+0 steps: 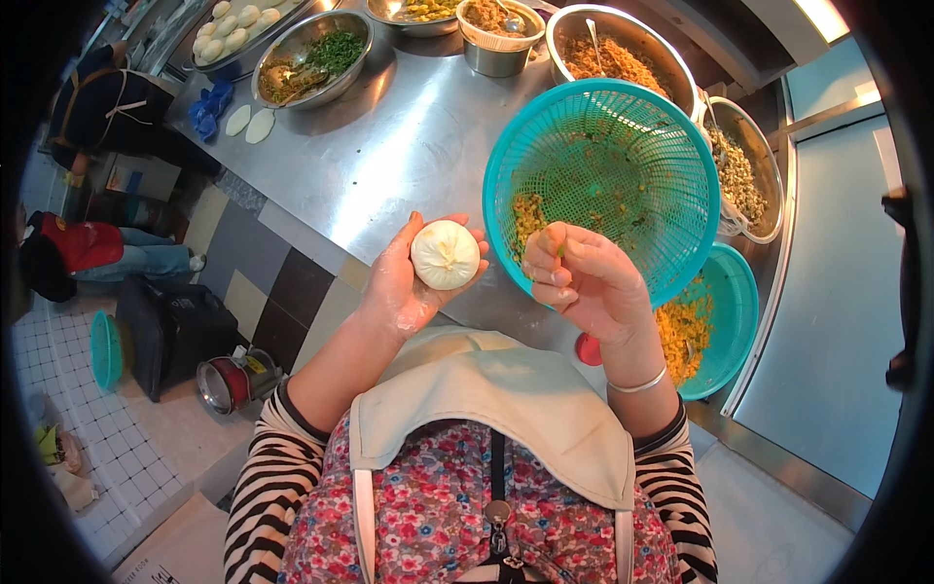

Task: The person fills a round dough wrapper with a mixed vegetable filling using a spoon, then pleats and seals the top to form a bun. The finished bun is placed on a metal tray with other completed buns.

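A round, pleated dough bun point(446, 255) rests in the palm of my left hand point(419, 274), with the gathered folds facing up. My right hand point(587, 277) is raised over the near edge of a turquoise plastic colander point(503, 139); its fingers are curled together, with a small green bit at the fingertips. Some chopped yellow-green filling point(528, 215) lies inside the colander near that hand. Two flat dough rounds point(260, 125) lie on the steel table point(438, 109) beside a crumpled blue cloth or plastic point(210, 109).
Steel bowls of filling point(312, 58) point(620, 55) line the table's far side, near a tray of dough balls point(237, 33). A second turquoise basket point(737, 321) stands at the right. Two people point(109, 109) point(87, 248) are at the left, beyond the table.
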The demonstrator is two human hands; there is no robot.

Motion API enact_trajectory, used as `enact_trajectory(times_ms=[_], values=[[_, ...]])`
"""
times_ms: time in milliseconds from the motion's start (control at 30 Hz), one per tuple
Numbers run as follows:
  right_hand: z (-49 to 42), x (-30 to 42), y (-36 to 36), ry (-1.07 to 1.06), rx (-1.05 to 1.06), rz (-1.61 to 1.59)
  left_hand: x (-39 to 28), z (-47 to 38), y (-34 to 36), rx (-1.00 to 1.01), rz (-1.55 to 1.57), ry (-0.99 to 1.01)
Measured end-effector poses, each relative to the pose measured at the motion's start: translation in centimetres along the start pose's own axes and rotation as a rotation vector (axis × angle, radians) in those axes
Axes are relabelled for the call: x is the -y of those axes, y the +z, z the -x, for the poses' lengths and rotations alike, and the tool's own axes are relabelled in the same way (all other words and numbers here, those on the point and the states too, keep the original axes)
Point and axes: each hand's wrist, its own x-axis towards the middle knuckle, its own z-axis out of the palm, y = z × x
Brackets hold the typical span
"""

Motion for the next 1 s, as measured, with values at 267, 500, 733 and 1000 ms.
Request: enact_trajectory(times_ms=[267,500,733,1000], values=[[0.1,-0.3,0.5,0.047,-0.017,-0.077,0.0,0.2,-0.6,0.039,0.042,-0.004],[0.3,-0.5,0.1,0.059,-0.044,-0.097,0.1,0.6,-0.7,0.021,0.012,0.023],[0.3,-0.9,0.5,-0.004,-0.062,0.006,0.0,0.7,-0.3,0.014,0.019,0.03],[0.0,-0.8,0.6,0.001,-0.136,0.057,0.0,0.5,-0.4,0.035,0.048,0.014]])
